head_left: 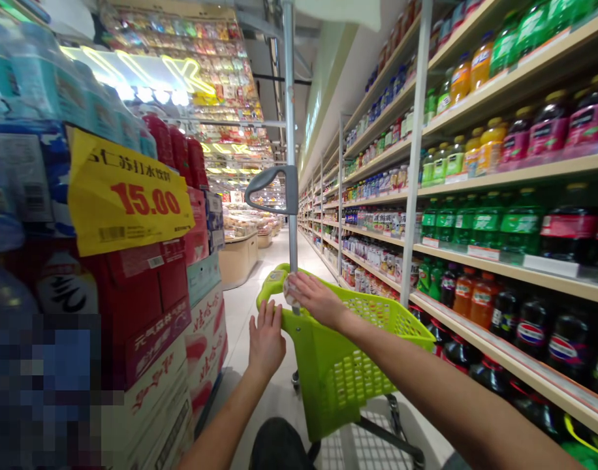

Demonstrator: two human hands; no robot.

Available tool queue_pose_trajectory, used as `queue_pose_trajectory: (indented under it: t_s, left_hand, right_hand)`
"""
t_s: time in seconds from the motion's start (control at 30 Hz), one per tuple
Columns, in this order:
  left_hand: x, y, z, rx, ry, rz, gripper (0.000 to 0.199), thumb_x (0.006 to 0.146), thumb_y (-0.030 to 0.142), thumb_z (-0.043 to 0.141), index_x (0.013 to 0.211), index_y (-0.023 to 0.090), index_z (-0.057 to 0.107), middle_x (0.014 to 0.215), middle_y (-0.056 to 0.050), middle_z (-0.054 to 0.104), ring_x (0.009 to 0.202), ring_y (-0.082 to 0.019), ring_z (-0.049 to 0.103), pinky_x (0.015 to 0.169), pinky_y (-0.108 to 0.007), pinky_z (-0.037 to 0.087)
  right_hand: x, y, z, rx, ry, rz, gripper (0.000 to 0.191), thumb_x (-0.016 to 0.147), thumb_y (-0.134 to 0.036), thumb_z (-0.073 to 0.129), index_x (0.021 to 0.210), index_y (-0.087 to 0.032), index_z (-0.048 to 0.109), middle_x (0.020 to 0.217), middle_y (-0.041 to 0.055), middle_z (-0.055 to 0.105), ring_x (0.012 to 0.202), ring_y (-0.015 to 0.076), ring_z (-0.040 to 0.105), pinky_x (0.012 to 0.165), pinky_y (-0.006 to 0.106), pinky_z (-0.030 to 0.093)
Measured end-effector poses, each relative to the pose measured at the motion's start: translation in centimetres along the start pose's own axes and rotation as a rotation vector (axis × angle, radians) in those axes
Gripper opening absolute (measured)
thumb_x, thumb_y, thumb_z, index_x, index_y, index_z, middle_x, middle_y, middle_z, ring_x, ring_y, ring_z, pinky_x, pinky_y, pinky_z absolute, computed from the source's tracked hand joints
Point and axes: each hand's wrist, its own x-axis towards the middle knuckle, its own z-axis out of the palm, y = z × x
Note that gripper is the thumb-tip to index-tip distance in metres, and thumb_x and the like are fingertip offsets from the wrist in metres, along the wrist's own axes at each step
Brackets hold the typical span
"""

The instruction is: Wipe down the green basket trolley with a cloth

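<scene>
A lime-green plastic shopping trolley [348, 339] stands before me, with a perforated basket and a looped front rim. A grey metal pole [292, 241] rises from it and carries a dark grey hook-shaped handle [274, 189]. My left hand [268, 339] rests its outstretched fingers against the near edge of the green rim, not wrapped round it. My right hand [318, 299] lies across the pole's foot, its fingers over a small round pale patterned thing [290, 289]. What that thing is I cannot make out; my right thumb is hidden.
Shelves of bottled drinks [514, 222] line the right side, close to the trolley. Stacked drink cartons [157, 307] with a yellow price sign [132, 196] stand close on the left. The pale-floored aisle [279, 254] runs ahead past a display counter [239, 258].
</scene>
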Motion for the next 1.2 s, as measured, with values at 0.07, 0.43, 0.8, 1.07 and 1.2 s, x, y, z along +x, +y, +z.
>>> queue_pose_trajectory:
  t_s: [0.07, 0.43, 0.8, 1.07, 1.2]
  left_hand:
    - [0.1, 0.1, -0.1, 0.004, -0.006, -0.006, 0.064, 0.066, 0.007, 0.040, 0.130, 0.011, 0.038, 0.141, -0.013, 0.033, 0.133, -0.027, 0.017, 0.102, -0.049, 0.026]
    - [0.0, 0.1, -0.1, 0.020, -0.007, 0.001, 0.065, 0.066, 0.008, 0.041, 0.130, 0.012, 0.038, 0.141, -0.012, 0.032, 0.133, -0.027, 0.019, 0.103, -0.050, 0.025]
    - [0.1, 0.5, -0.2, 0.046, 0.008, -0.004, 0.061, 0.067, 0.008, 0.041, 0.129, 0.011, 0.039, 0.141, -0.014, 0.033, 0.133, -0.029, 0.019, 0.101, -0.049, 0.028]
    - [0.0, 0.6, -0.2, 0.037, -0.007, -0.006, 0.062, 0.068, 0.008, 0.042, 0.130, 0.011, 0.037, 0.142, -0.014, 0.031, 0.134, -0.028, 0.016, 0.102, -0.048, 0.027]
    - [0.0, 0.8, 0.0, 0.038, -0.001, -0.032, 0.062, 0.068, 0.008, 0.042, 0.130, 0.010, 0.037, 0.142, -0.015, 0.030, 0.134, -0.029, 0.015, 0.102, -0.048, 0.027]
  right_hand:
    - [0.6, 0.2, 0.0, 0.025, 0.029, 0.135, 0.041, 0.085, -0.010, 0.042, 0.125, -0.014, 0.047, 0.140, 0.0123, 0.034, 0.130, 0.0263, 0.026, 0.104, 0.045, 0.031]
    - [-13.7, -3.9, 9.4, 0.120, 0.193, 0.591, 0.042, 0.085, -0.013, 0.032, 0.123, -0.019, 0.049, 0.121, 0.0113, 0.055, 0.112, 0.0221, 0.050, 0.091, 0.043, 0.045]
    - [-9.7, -6.9, 8.5, 0.202, 0.155, 0.630, 0.041, 0.083, -0.010, 0.038, 0.120, -0.023, 0.053, 0.134, 0.0098, 0.043, 0.124, 0.0226, 0.039, 0.095, 0.041, 0.043]
    - [-20.1, -3.1, 8.7, 0.076, 0.171, 0.683, 0.035, 0.085, -0.012, 0.038, 0.106, -0.024, 0.063, 0.128, 0.0107, 0.050, 0.120, 0.0275, 0.043, 0.088, 0.047, 0.047]
    - [-19.7, -3.5, 8.5, 0.190, 0.126, 0.797, 0.038, 0.083, -0.007, 0.037, 0.109, -0.021, 0.061, 0.133, 0.0102, 0.044, 0.125, 0.0245, 0.036, 0.096, 0.046, 0.040]
